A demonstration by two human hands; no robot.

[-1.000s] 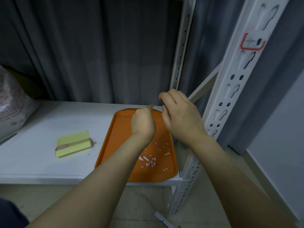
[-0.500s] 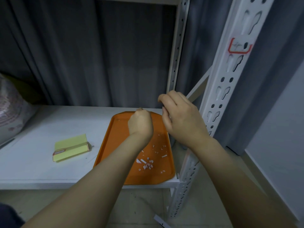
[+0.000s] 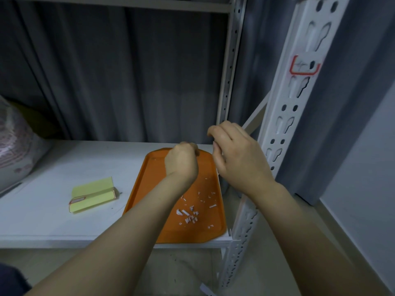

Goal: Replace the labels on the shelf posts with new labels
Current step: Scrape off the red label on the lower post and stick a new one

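Observation:
The white front shelf post (image 3: 284, 133) rises at the right and carries a torn label remnant with a red outline (image 3: 303, 66). Over the far end of the orange tray (image 3: 149, 189), my left hand (image 3: 181, 161) is curled into a fist; its fingertips are hidden. Just to its right, beside the post, my right hand (image 3: 237, 154) hovers with curled fingers, and nothing shows in it. White and red label scraps (image 3: 190, 214) litter the tray. A yellow pad of new labels (image 3: 92, 194) lies on the shelf board (image 3: 53, 167).
The rear post (image 3: 229, 60) stands behind the tray in front of a grey curtain. A plastic bag (image 3: 15, 150) fills the left end of the shelf. A white strip (image 3: 206, 291) lies on the floor below, and a wall closes the right side.
Both hands stay close together over the tray. My left thumb, which pointed toward the right hand, has tucked in. The view has shifted a little.

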